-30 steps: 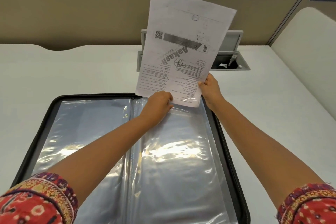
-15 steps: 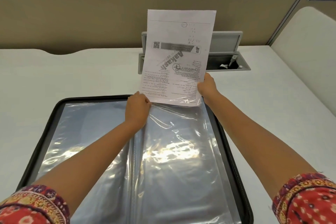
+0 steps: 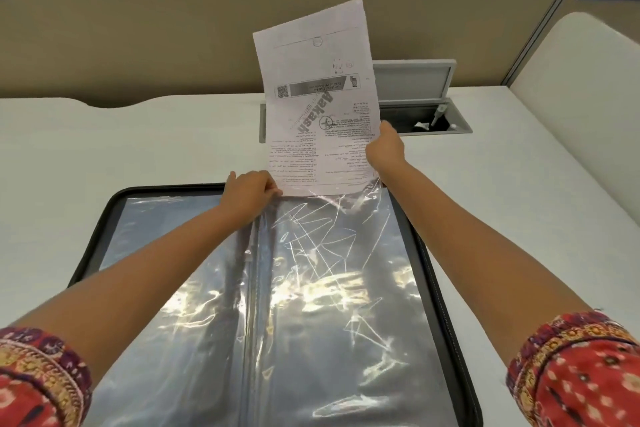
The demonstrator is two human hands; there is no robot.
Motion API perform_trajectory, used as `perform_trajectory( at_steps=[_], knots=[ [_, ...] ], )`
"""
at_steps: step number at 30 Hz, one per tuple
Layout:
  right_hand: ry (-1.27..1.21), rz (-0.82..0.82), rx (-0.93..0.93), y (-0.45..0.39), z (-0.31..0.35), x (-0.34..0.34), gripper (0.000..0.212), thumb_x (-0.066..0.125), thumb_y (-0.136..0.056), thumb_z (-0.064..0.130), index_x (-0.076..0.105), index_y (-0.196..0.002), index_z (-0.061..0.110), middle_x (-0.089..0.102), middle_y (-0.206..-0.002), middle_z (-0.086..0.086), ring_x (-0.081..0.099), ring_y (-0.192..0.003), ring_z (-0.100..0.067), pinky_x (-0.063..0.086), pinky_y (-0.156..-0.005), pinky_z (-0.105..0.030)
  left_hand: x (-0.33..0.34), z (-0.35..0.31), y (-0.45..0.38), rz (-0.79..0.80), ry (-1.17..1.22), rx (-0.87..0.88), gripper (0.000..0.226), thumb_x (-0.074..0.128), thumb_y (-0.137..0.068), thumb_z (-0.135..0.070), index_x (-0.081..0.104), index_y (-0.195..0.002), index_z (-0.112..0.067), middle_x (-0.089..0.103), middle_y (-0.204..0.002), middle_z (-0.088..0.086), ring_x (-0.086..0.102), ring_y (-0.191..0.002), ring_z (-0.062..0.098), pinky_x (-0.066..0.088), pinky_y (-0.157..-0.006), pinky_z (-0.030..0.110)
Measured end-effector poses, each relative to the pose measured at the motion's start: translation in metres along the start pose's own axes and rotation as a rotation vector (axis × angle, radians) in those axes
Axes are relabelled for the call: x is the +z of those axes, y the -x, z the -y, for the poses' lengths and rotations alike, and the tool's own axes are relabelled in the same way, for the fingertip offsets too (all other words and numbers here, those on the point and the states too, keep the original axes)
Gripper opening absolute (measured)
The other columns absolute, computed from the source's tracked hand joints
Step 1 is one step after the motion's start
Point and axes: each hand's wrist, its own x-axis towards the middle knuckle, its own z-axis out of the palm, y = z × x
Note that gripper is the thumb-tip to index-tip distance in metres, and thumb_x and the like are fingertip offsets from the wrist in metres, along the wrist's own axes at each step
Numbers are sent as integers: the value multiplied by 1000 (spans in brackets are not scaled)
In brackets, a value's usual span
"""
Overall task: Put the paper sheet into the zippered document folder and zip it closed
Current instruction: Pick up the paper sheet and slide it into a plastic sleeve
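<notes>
Clear plastic sleeve (image 3: 332,253) on the right half of the open zippered document folder (image 3: 446,288) is crinkled at its far end, where its mouth appears lifted. Folder lies flat on the white worktop (image 3: 104,149), near edge, spine running away from the person.

Paper sheet (image 3: 318,107): one, printed, held steeply raised and tilted, its lower edge at the sleeve mouth; the bottom strip looks already behind the plastic. Judged reason for the steep hold: the sheet keeps stiff and can slide down into the pocket.

Left hand (image 3: 249,191): closed on the sleeve's far left corner by the spine, probably holding the mouth open. Right hand (image 3: 386,149): pinching the sheet's right edge, steering it. Whether it also grips plastic: cannot tell.

Count: 1 sheet, 1 folder, 2 sleeve pages showing, 2 hands. Zip not yet run. Open cable hatch (image 3: 426,114) at the worktop's far edge, behind the sheet.
</notes>
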Motion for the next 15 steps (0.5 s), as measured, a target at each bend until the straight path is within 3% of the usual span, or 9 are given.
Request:
perform_trajectory(
  at_steps=[2, 5, 9, 12, 15],
  knots=[
    [8, -2, -12, -2, 5, -1, 22, 42, -94, 4, 47, -116, 5, 57, -120, -12, 48, -90, -18, 44, -78, -26, -3, 2, -1, -4, 34, 17, 15, 57, -88, -28, 57, -84, -13, 67, -91, 8, 52, -78, 21, 34, -98, 42],
    [46, 17, -33, -3, 10, -3, 23, 44, -94, 4, 47, -117, 5, 56, -121, -13, 50, -93, -20, 45, -81, -28, -7, 4, 0, -14, 63, 39, 21, 60, -87, -30, 62, -91, -9, 67, -93, 7, 58, -88, 26, 39, -87, 37],
    [67, 36, -17, -5, 11, -4, 28, 43, -93, 3, 46, -121, 5, 55, -125, -13, 53, -110, -28, 44, -88, -32, -7, 5, -1, 14, 13, 46, 20, 59, -87, -32, 61, -91, -13, 67, -94, 6, 58, -91, 26, 38, -89, 37],
    [45, 70, 16, -8, 8, -3, 28, 43, -93, 2, 46, -120, 5, 55, -125, -13, 53, -107, -26, 45, -84, -31, -3, 6, -3, -39, -61, 45, 18, 62, -84, -34, 62, -87, -16, 58, -97, 5, 56, -92, 26, 39, -85, 38],
    [45, 99, 38, -9, 2, -6, 28, 45, -93, 6, 46, -121, 7, 55, -124, -10, 53, -105, -25, 43, -81, -29, 2, 6, -4, -45, -35, 32, 16, 64, -82, -33, 62, -87, -18, 48, -117, 5, 52, -101, 26, 39, -94, 44]
  ],
)
